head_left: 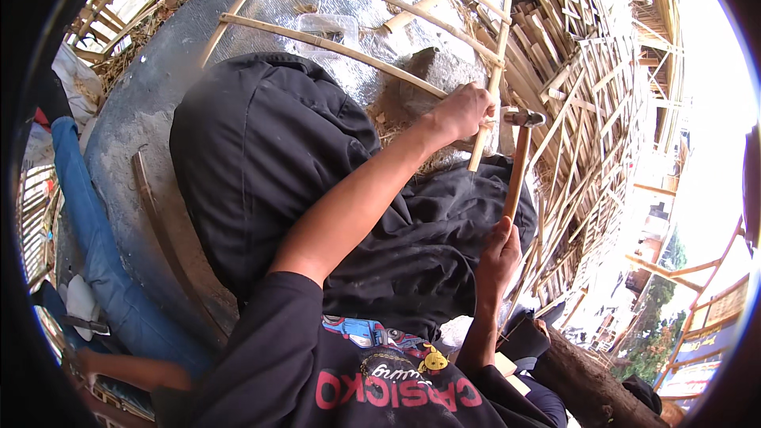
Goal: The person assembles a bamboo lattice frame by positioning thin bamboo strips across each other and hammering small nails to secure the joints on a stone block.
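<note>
A ladder-like frame of bamboo strips (369,66) lies across my legs and the ground in front of me. My left hand (464,115) is closed at the joint where the nearest crosspiece meets the right side rail (496,79). Whatever its fingers pinch there is hidden. My right hand (498,252) grips a hammer (519,170) by its wooden handle. The hammer's metal head is raised close to the right of my left fingertips and the rail.
A clear plastic box (329,30) and a short bamboo piece (424,8) lie on a silvery sheet (190,32). Split bamboo and woven lattice (587,103) are heaped on the right. A curved strip (170,238) rests at left, near another person's jeans-clad leg (95,206).
</note>
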Demonstrator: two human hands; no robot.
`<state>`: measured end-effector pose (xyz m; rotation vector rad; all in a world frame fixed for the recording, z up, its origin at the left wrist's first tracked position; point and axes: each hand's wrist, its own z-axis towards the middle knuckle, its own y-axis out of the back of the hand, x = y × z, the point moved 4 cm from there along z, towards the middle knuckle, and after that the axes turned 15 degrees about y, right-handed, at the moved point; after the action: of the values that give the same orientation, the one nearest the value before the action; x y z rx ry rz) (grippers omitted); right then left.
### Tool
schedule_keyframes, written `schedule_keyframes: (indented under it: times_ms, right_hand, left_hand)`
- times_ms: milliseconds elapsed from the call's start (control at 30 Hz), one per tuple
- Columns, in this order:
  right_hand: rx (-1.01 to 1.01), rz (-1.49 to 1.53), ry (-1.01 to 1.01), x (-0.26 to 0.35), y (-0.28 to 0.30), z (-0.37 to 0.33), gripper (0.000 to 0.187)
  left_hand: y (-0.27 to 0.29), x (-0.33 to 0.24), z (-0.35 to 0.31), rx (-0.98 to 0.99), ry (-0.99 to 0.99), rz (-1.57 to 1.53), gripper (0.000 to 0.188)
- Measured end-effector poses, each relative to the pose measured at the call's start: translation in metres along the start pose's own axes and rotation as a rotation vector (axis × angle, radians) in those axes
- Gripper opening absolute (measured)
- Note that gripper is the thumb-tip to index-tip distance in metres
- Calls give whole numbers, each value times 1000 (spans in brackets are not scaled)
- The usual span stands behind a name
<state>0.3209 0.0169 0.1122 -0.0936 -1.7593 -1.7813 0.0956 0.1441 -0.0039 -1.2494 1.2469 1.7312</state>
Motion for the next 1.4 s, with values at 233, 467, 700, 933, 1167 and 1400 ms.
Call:
schedule_keyframes:
  times_ms: [233,467,700,933,1167,1400]
  right_hand:
    - [-123,149,-6,9,20,-2,43]
    - [-117,26,64,-6,-6,0,40]
    - [-224,272,-25,19,18,1,36]
    - [-76,-98,129,-2,-13,-7,41]
    - [-525,400,-5,29,54,16,43]
    - [66,-226,47,-9,-18,2,41]
  left_hand:
    - [3,-5,1,14,110,-71,23]
    - [2,-1,3,55,187,-122,31]
    - [8,-3,1,-19,110,-93,40]
    - [0,2,5,-51,82,-80,49]
    - [11,-4,4,-1,145,-103,43]
    - [-1,-3,7,72,215,-76,36]
